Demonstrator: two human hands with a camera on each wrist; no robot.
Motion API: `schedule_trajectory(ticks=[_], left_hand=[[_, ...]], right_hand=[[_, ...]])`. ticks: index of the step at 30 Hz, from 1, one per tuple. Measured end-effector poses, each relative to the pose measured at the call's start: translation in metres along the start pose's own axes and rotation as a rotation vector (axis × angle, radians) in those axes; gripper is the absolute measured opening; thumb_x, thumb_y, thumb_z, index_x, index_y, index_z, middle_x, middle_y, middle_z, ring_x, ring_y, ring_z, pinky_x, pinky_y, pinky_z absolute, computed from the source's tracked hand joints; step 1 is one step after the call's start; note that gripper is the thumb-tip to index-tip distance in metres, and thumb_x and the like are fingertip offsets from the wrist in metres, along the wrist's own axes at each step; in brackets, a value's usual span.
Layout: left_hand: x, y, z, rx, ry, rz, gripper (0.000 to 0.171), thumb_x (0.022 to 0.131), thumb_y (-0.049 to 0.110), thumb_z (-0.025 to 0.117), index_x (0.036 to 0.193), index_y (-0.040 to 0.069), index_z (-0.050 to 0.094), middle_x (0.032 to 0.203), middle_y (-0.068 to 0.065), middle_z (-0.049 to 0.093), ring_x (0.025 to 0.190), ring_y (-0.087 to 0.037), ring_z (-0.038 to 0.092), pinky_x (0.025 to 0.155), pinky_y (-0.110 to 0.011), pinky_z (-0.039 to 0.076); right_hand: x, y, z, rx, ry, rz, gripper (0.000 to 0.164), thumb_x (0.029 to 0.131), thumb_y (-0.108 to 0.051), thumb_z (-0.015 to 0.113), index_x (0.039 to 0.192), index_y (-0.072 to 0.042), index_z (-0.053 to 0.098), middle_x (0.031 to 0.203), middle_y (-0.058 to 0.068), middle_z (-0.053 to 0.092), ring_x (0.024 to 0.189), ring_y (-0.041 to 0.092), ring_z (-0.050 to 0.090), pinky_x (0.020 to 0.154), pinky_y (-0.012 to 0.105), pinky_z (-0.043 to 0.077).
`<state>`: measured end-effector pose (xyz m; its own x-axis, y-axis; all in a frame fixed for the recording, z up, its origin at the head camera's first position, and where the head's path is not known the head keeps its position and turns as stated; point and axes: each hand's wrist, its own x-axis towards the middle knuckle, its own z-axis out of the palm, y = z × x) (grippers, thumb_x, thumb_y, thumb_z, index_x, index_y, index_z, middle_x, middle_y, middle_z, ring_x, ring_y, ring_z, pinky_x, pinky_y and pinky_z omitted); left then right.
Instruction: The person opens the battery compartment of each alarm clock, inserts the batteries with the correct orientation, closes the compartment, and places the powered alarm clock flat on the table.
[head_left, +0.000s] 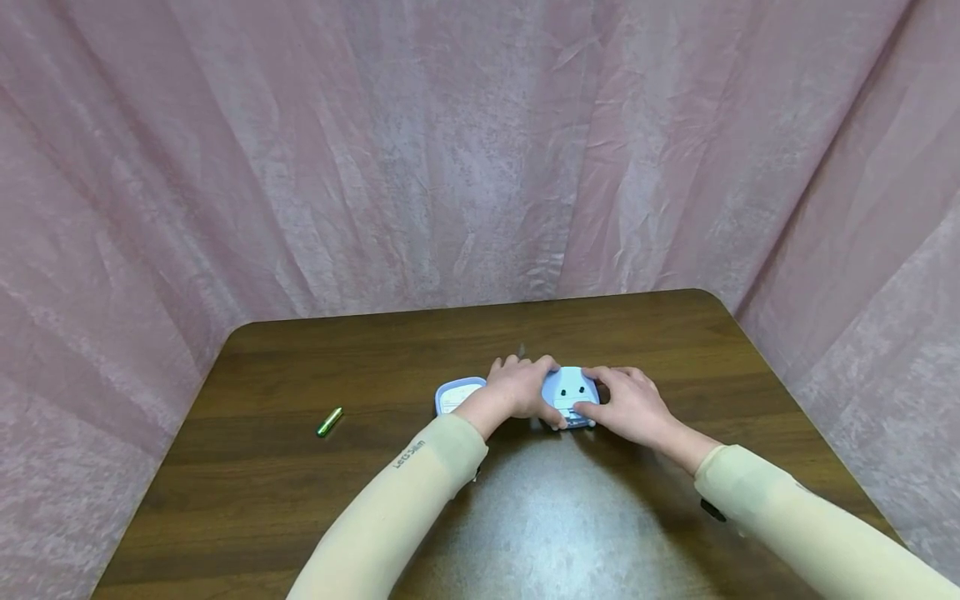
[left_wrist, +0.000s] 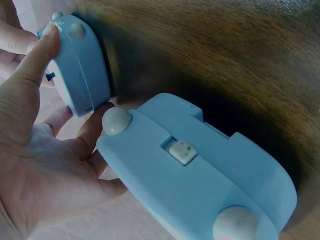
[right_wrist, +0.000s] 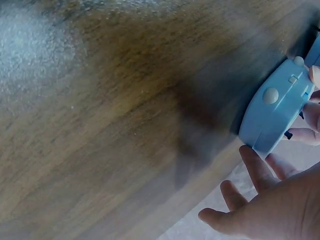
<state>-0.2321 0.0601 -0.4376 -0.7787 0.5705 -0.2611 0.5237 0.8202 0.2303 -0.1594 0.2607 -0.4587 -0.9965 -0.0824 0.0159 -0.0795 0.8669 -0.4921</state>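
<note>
Both hands hold a rounded light blue plastic case (head_left: 570, 385) at the middle of the table. Two black pegs stick out of its upper face, and round whitish feet (left_wrist: 77, 30) sit along its near side. My left hand (head_left: 517, 389) grips the left side, thumb (left_wrist: 46, 49) on the near edge and fingers at the far edge. From the right, my right hand (head_left: 633, 410) spans the case between thumb and fingers. A second light blue case (head_left: 441, 403) with a pale face lies partly behind the left wrist; a small white switch (left_wrist: 182, 152) shows on its side.
A small green cylinder (head_left: 329, 422), resembling a battery, lies on the dark wooden table (head_left: 262, 500) to the left. Behind the left fingers a small greyish item (head_left: 522, 351) pokes out. Pink curtains (head_left: 480, 150) hang around the table's back and sides.
</note>
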Motion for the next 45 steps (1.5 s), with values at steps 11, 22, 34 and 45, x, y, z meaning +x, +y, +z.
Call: schedule_trajectory(ticks=[11,22,34,45], left_hand=[[0.007,-0.002,0.001,-0.007,-0.005,-0.001,0.091,0.076,0.066,0.082,0.151,0.032,0.043,0.138,-0.001,0.060,0.119,-0.027,0.049,0.109,-0.051,0.032],[0.013,-0.002,0.011,-0.019,-0.006,-0.007,0.092,0.074,0.066,0.083,0.151,0.033,0.044,0.138,0.000,0.060,0.119,-0.026,0.049,0.109,-0.049,0.032],[0.008,-0.003,0.007,-0.016,0.018,-0.001,0.090,0.074,0.065,0.083,0.149,0.032,0.046,0.136,0.001,0.060,0.117,-0.026,0.050,0.108,-0.049,0.033],[0.007,-0.003,0.014,-0.029,0.020,0.007,0.091,0.076,0.063,0.083,0.151,0.031,0.045,0.139,0.000,0.058,0.124,-0.028,0.048,0.115,-0.054,0.027]], right_hand=[[0.006,-0.002,-0.004,-0.004,-0.007,-0.001,0.069,0.089,-0.048,0.078,0.140,-0.006,0.060,0.129,0.013,0.067,0.127,0.051,0.045,0.104,0.068,0.028],[0.002,0.010,-0.009,0.023,-0.077,-0.044,0.085,0.085,-0.052,0.080,0.151,-0.009,0.049,0.145,0.016,0.056,0.139,0.051,0.033,0.105,0.074,0.025],[0.016,0.020,-0.006,-0.101,-0.100,-0.233,0.107,0.071,-0.044,0.092,0.159,-0.012,0.039,0.155,0.007,0.047,0.145,0.046,0.029,0.113,0.073,0.011],[0.024,0.025,0.001,-0.104,-0.173,-0.217,0.106,0.071,-0.047,0.092,0.157,-0.013,0.042,0.153,0.007,0.050,0.146,0.046,0.029,0.115,0.069,0.009]])
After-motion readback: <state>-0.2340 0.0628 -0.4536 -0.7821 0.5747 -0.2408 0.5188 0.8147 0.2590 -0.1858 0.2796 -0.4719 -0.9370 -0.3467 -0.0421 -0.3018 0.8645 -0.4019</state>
